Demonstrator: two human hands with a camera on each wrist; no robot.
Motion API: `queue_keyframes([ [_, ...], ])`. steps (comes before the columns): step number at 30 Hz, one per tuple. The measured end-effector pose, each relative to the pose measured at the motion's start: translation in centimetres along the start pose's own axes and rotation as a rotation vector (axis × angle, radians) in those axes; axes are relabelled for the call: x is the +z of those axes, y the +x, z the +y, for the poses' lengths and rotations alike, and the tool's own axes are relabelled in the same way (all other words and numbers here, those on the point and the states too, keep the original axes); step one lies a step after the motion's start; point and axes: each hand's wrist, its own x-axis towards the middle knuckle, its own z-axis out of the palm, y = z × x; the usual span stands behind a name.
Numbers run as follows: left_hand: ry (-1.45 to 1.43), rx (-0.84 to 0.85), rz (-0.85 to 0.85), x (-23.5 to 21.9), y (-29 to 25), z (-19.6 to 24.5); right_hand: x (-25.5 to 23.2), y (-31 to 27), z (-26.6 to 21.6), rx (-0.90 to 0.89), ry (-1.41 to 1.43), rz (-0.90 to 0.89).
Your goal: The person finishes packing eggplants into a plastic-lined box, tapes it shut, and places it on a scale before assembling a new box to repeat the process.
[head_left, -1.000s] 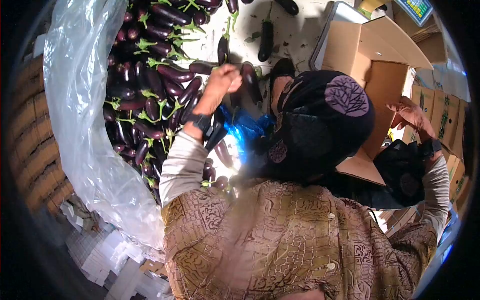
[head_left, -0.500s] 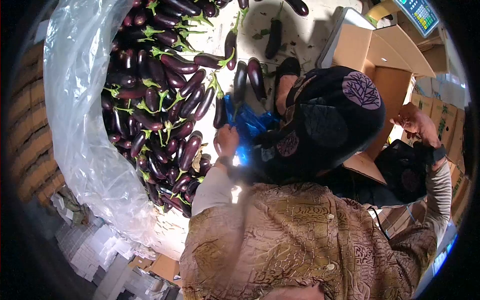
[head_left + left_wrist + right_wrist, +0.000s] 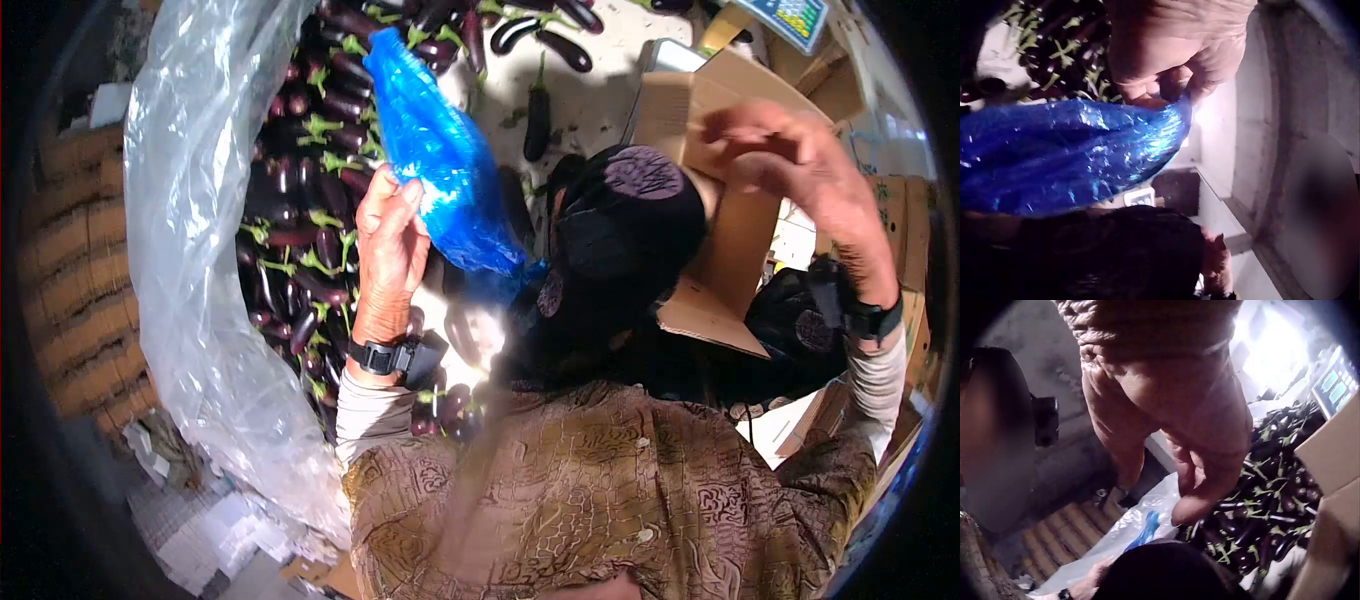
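My left hand [image 3: 392,235] pinches the edge of a crumpled blue plastic bag [image 3: 440,160] between thumb and fingers. The bag hangs in front of the pile of eggplants [image 3: 325,265], hiding part of it. Seen from the left wrist, shiny blue plastic [image 3: 1072,156] stretches away from the fingertips. My right hand [image 3: 800,175] is raised at the cardboard box [image 3: 745,240], overlapping its upper part in the head view. Its fingers are loosely bent, with nothing between them and the thumb [image 3: 1127,469] in the right wrist view.
Clear plastic sheeting [image 3: 190,250] borders the pile on the left, with stacked cartons [image 3: 75,300] beyond it. A scale display [image 3: 795,20] stands at the upper right. Several loose eggplants, one of them a long dark eggplant [image 3: 537,125], lie on the pale surface.
My left hand came down from over the eggplants to the blue plastic, took hold of it and lifted it up. My right hand rose from the box's right side toward its upper part.
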Motion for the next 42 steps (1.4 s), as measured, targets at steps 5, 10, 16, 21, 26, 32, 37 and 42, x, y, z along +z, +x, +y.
queue_keyframes([
  [5,0.399,0.032,-0.229,9.5,2.3,1.5,4.8,2.6,-0.3,-0.254,0.733,-0.253],
  [10,0.729,0.101,-0.094,12.5,3.7,2.3,4.3,3.5,-0.1,-0.268,0.707,-0.031],
  [16,0.262,0.195,-0.02,10.5,5.2,3.6,3.9,3.2,1.4,-0.089,0.731,-0.029],
  [21,0.233,0.338,0.264,5.0,8.0,8.5,4.3,2.1,-0.1,-0.09,0.708,-0.133],
  [26,0.379,0.432,0.407,-3.1,9.7,13.7,6.5,1.4,-1.1,-0.132,0.542,-0.014],
  [32,0.403,0.384,0.257,0.8,8.0,15.6,26.9,-0.7,1.0,-0.756,0.005,-0.794],
  [37,0.355,0.318,-0.03,4.7,5.0,15.8,21.0,-1.7,-2.4,-0.478,0.349,-0.775],
  [42,0.302,0.257,-0.172,9.2,2.8,12.9,14.7,1.8,-4.7,-0.275,1.04,-0.217],
])
